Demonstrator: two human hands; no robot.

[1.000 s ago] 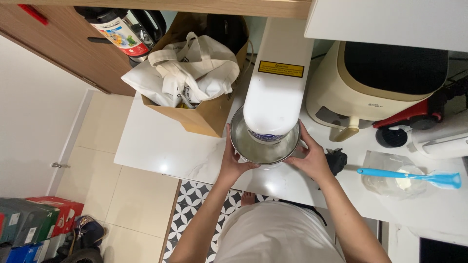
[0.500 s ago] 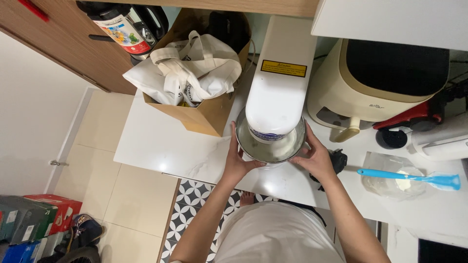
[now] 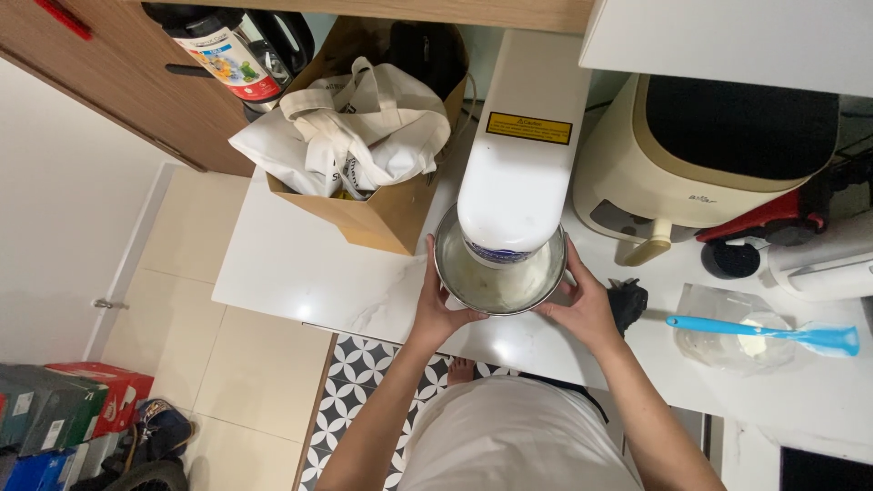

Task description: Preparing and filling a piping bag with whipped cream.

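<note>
A metal bowl [image 3: 498, 277] is gripped from both sides under the white head of the stand mixer [image 3: 523, 155]. The left hand [image 3: 438, 305] and right hand [image 3: 582, 305] are pressed to its rim, fingers spread and curved round it. Pale batter is already inside (mixed, it seems); the bowl is not yet clear of the mixer. Right of the mixer, a blue spatula [image 3: 764, 332] lies unused.

White counter [image 3: 300, 273], cream floor tiles [image 3: 209, 364], perhaps wooden cabinet [image 3: 118, 82]
</note>
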